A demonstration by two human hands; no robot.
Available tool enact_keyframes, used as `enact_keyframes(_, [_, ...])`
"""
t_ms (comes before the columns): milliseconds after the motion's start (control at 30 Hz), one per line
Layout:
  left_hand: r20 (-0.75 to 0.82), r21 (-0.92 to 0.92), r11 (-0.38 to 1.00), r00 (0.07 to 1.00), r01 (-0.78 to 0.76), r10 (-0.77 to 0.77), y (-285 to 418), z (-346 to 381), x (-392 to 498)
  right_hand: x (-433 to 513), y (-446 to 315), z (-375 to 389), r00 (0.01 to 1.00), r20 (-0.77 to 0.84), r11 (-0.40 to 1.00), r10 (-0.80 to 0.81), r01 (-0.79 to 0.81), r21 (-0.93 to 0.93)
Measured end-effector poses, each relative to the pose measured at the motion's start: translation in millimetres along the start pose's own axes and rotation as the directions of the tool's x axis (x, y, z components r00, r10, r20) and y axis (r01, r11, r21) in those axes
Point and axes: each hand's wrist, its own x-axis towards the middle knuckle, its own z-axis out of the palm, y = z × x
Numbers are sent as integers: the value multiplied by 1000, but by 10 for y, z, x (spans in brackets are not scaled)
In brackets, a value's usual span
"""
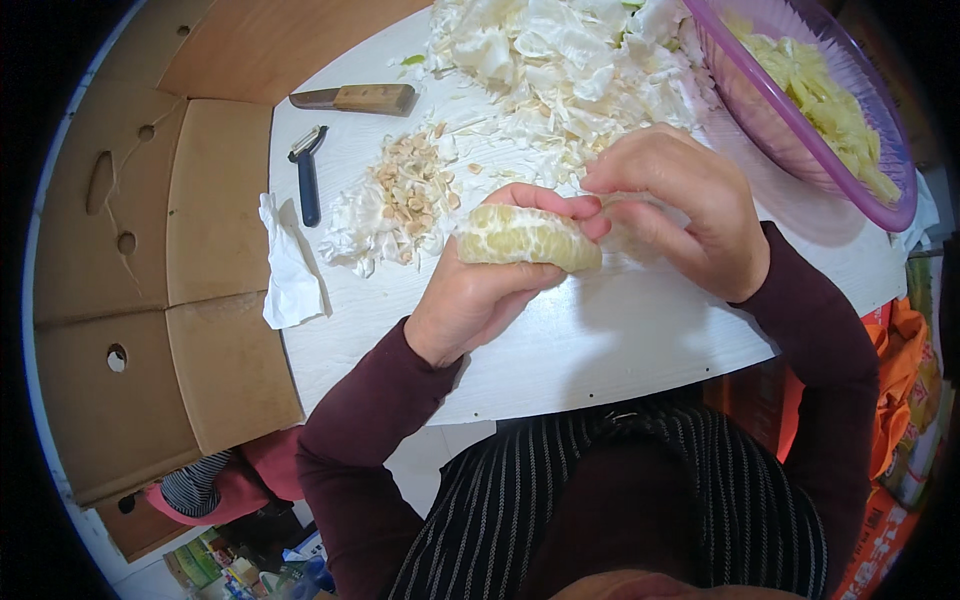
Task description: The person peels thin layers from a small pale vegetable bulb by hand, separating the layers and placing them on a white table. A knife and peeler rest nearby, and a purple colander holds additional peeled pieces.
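Observation:
My left hand (487,289) grips a peeled pomelo piece (529,238), pale yellow-green with white pith, over the near part of the white table (675,322). Just to its right, my right hand (686,202) has its thumb and forefinger nearly together, with a thin, blurred, translucent strip of membrane (626,199) between them. Beyond my hands lies a large heap of white peel and membrane (555,67). To the left is a smaller pile of pale seeds (412,187) and white scraps. A pink-purple plastic basin (795,94) with peeled yellow-green flesh (832,97) stands at the upper right.
A wooden-handled knife (367,98) and a dark-handled peeler (307,176) lie at the table's left, near a crumpled white tissue (289,270). Cardboard (225,210) borders that side. Orange cloth (896,375) hangs at the right, below table height.

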Motion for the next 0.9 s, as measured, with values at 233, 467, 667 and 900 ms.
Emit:
enact_keyframes(233, [-2, -142, 990, 1000, -5, 5, -16, -8, 10, -38, 28, 48, 997, -29, 997, -74, 74, 29])
enact_keyframes(467, [90, -334, 940, 995, 74, -46, -20, -53, 25, -112, 2, 73, 997, 69, 985, 34, -45, 167])
enact_keyframes(667, [-27, -343, 937, 996, 67, -81, 6, 27, 25, -119, 9, 69, 994, 102, 990, 48, -60, 125])
enact_keyframes(900, [-39, -255, 966, 998, 33, -45, 60, 107, 7, -138, -6, 200, 992, 105, 997, 74, -70, -43])
